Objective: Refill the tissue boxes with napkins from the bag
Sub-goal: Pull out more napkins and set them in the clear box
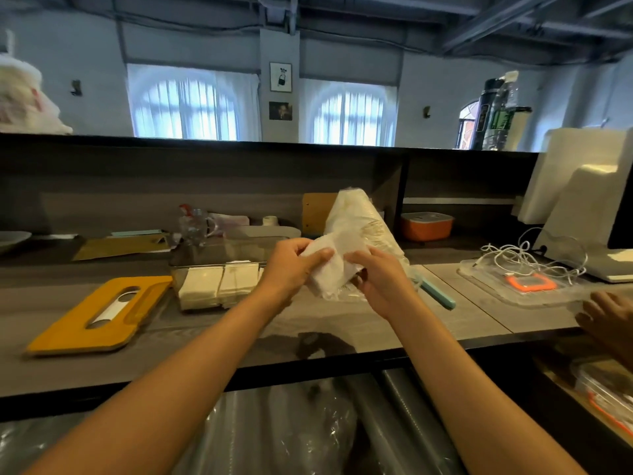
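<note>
The main risk is that the soft white stack of folded paper napkins [330, 269] splays or sheds loose sheets over the front edge of the grey wood-grain counter [205, 341], because it is held in mid-air by its ends only and looks limp and uneven. The left hand [291, 265] curls its fingers and thumb round the stack's left end, and the right hand [380, 279] grips the right end from the other side, so the stack sits directly between the two hands, touching both. It also lies against the crinkled clear plastic bag of napkins [359, 221], which stands tilted just behind it; a snag on that bag could drag it over. The clear rectangular tissue box [214, 282], already holding cream napkin stacks, lies just left of the left hand, near the middle of the counter, so the transfer looks short, yet a crooked stack may jam against the box wall. The orange slotted wooden lid [99, 313] lies flat further left, near the front edge, apart from the box.
</note>
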A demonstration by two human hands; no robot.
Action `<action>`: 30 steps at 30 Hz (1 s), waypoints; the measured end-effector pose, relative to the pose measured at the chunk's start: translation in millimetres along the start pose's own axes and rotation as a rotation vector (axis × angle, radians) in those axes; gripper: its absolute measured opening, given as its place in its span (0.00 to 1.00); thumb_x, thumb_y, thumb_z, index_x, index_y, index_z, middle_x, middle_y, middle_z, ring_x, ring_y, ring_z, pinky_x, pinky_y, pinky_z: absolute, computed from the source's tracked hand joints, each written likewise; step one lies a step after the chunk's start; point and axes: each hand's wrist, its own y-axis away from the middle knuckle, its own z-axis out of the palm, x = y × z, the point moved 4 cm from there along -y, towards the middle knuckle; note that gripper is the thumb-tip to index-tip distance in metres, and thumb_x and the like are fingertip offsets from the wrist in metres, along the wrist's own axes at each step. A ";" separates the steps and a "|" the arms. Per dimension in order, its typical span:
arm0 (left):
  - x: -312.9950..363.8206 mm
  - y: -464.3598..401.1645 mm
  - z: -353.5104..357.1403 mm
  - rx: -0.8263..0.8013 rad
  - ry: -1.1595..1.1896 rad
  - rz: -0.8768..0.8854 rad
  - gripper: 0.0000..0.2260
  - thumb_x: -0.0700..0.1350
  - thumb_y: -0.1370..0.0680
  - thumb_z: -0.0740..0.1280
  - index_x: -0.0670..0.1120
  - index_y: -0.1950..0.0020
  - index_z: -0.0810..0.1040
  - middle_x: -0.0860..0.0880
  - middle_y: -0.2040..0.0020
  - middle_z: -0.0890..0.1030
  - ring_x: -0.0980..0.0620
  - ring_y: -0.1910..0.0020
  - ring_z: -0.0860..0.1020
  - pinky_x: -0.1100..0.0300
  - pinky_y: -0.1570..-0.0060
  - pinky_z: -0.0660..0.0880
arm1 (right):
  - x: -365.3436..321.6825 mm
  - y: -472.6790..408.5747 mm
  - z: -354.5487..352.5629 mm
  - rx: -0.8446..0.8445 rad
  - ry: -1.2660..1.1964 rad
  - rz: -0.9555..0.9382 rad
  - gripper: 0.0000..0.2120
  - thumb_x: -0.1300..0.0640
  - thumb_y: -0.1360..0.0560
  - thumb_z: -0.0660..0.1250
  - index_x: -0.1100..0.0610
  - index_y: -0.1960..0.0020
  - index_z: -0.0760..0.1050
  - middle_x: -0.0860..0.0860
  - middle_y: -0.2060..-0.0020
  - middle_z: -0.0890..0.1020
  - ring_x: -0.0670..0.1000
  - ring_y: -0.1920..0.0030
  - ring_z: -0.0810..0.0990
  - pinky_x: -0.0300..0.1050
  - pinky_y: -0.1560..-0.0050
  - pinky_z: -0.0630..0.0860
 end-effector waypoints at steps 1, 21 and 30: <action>-0.4 0.4 -8.2 -0.037 0.028 -0.035 0.07 0.48 0.22 0.70 0.48 0.45 0.79 0.49 0.48 0.83 0.53 0.51 0.81 0.63 0.58 0.79 | -1.0 0.8 6.9 0.016 -0.031 -0.010 0.07 0.67 0.26 0.68 0.57 0.51 0.78 0.57 0.48 0.81 0.56 0.49 0.80 0.54 0.41 0.78; -13.7 -37.2 -99.7 0.071 -0.135 -0.291 0.11 0.48 0.18 0.64 0.45 0.38 0.75 0.48 0.46 0.79 0.50 0.52 0.79 0.62 0.60 0.78 | 2.2 -51.0 130.7 0.102 0.578 -0.008 0.11 0.58 0.19 0.64 0.54 0.37 0.72 0.52 0.47 0.74 0.52 0.50 0.73 0.43 0.50 0.73; -36.6 -89.6 -99.6 -0.099 -0.327 -0.587 0.15 0.50 0.21 0.70 0.42 0.39 0.75 0.44 0.53 0.78 0.48 0.58 0.78 0.59 0.59 0.79 | -0.3 -98.3 124.0 0.108 0.937 -0.152 0.14 0.60 0.24 0.71 0.60 0.39 0.79 0.55 0.44 0.81 0.54 0.46 0.79 0.46 0.48 0.79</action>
